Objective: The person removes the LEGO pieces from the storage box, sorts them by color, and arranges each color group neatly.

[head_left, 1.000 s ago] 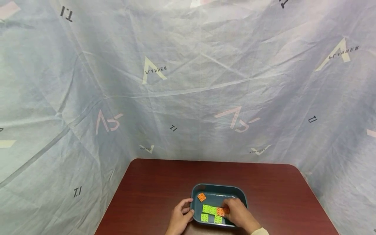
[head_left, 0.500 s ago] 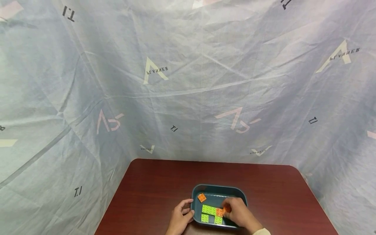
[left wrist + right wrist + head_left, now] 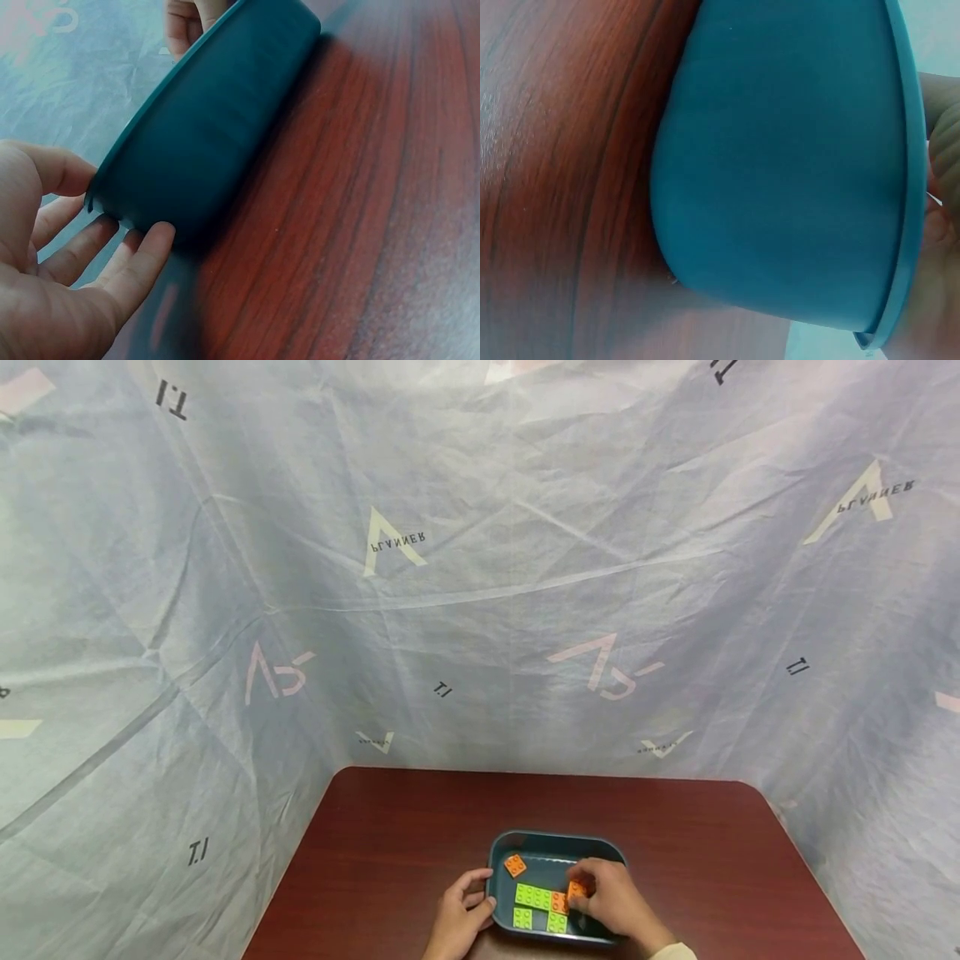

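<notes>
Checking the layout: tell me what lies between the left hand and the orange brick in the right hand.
In the head view, the tray's left wall, then green bricks and another orange brick in a row.

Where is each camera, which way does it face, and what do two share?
Head: on the head, facing forward and down at table, tray and blocks; left hand, right hand and a sleeve show.
Left wrist: on that wrist, facing the tray's outer wall; left hand shows, part of the right hand beyond it.
Right wrist: on that wrist, facing the outer wall; part of the right hand shows.
Both wrist views share wall and table.
</notes>
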`<state>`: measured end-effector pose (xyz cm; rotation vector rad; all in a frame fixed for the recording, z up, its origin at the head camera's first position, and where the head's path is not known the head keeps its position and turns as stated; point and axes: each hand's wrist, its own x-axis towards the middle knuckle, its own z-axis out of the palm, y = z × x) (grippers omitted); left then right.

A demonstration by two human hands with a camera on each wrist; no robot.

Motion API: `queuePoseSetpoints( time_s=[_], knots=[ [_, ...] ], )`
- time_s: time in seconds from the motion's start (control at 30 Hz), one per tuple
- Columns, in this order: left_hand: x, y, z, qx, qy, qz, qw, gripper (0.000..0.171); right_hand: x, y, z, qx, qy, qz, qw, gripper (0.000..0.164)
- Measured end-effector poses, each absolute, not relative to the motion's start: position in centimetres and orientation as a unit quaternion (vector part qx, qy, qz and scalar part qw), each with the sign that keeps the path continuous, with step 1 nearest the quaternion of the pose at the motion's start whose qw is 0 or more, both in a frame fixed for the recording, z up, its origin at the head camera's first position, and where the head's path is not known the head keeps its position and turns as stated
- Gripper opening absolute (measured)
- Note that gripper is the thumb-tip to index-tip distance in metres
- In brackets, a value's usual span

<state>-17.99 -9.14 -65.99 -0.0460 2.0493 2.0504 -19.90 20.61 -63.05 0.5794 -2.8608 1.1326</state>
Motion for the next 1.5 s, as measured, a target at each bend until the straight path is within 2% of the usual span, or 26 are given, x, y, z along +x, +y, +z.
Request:
queuePoseSetpoints(
  time_s=[0.57, 0.87, 1.17, 1.5],
  knots=[
    [-18.0, -9.2, -66.3, -0.015, 0.687, 0.716, 0.126, 0.046, -19.5, 21.8, -60.8, 0.095, -0.907, 0.41, 0.008, 0.034],
    [-18.1, -9.1, -66.2, -0.013, 0.693, 0.709, 0.129, 0.046, -19.6, 24.2, -60.5, 0.027, -0.924, 0.379, 0.042, 0.037],
    [-18.0, -9.1, -66.3, -0.008, 0.69, 0.713, 0.127, 0.047, -20.0, 27.4, -60.8, 0.031, -0.92, 0.379, 0.089, 0.039],
    [-17.9, -9.0, -66.1, -0.008, 0.688, 0.715, 0.12, 0.046, -20.8, 29.6, -61.2, 0.03, -0.937, 0.342, 0.066, 0.038]
  ],
)
